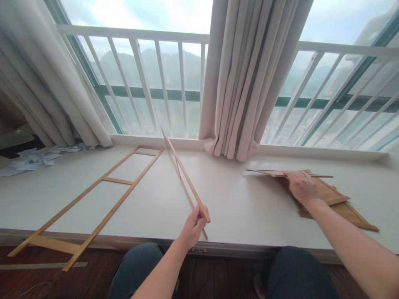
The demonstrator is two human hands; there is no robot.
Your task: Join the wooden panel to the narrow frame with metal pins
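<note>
My left hand is closed round the near end of a narrow wooden frame, which stands on edge and slants away toward the window. My right hand rests on a stack of flat wooden panels at the right of the sill, its fingers curled over a thin wooden piece that lies on top of the stack. A second, ladder-like wooden frame lies flat on the white sill to the left, its near end hanging past the front edge.
A bunched beige curtain hangs down to the sill at the middle; another curtain hangs at the left. Crumpled paper lies at the far left. A white railing backs the window. My knees are under the sill's edge.
</note>
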